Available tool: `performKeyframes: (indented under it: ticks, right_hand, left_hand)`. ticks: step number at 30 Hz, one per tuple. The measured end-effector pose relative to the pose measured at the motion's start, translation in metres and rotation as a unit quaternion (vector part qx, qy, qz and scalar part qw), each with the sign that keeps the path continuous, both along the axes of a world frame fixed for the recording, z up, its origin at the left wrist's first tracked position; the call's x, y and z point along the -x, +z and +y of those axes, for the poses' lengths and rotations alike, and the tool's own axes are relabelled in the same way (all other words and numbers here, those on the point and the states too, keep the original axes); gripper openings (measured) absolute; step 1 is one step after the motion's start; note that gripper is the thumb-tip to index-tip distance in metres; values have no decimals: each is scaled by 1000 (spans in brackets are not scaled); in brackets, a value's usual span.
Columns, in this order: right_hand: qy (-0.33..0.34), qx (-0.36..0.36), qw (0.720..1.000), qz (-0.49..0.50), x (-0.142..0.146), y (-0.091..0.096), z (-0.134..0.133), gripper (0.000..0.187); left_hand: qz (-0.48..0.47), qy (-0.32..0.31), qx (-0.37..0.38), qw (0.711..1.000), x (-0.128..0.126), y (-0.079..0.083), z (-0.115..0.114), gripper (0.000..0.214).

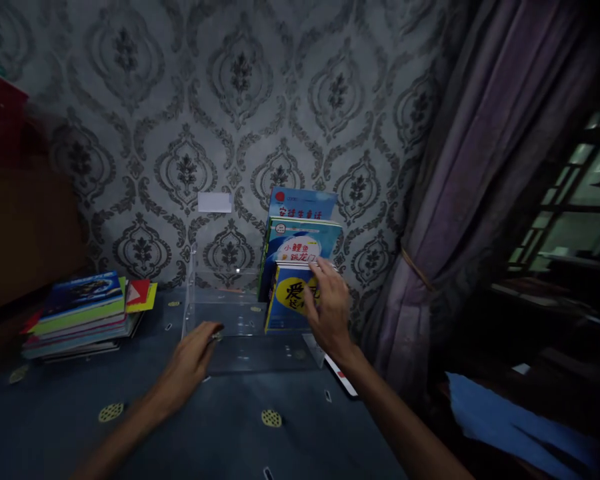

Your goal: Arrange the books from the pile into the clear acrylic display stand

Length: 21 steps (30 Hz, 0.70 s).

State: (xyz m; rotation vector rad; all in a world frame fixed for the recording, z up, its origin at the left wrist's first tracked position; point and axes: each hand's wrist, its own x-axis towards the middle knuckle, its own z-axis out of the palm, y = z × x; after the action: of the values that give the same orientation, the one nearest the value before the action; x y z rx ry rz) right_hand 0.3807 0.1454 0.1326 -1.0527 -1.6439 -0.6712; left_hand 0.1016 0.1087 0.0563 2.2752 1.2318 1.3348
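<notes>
A clear acrylic book stand (215, 313) sits on the blue tablecloth against the patterned wall. Three children's books stand upright at its right end: a blue and yellow one (286, 301) in front, one with a white oval (300, 243) behind it and a blue one (303, 203) at the back. My right hand (327, 308) rests on the front book's cover, fingers spread across it. My left hand (193, 357) touches the stand's front edge with curled fingers; whether it grips anything is unclear.
A stack of several colourful books (83, 313) lies at the left of the table (220, 427). A thin flat book (337, 370) lies under my right wrist. A purple curtain (460, 220) hangs at right, with blue cloth (510, 420) below it. A dark wooden cabinet (20, 227) stands at left.
</notes>
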Motion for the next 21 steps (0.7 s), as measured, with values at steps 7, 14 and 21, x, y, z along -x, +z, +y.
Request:
performKeyframes:
  ticks: [7, 14, 21]
  right_hand:
    - [-7, 53, 991, -119, 13, 12, 18, 44]
    - [43, 10, 996, -77, 23, 18, 16, 47]
    - [204, -12, 968, -147, 62, -38, -35, 36]
  left_hand:
    - [57, 91, -22, 994, 69, -8, -32, 28]
    - [274, 293, -22, 916, 147, 3, -35, 35]
    - [288, 420, 74, 858, 210, 19, 24, 40]
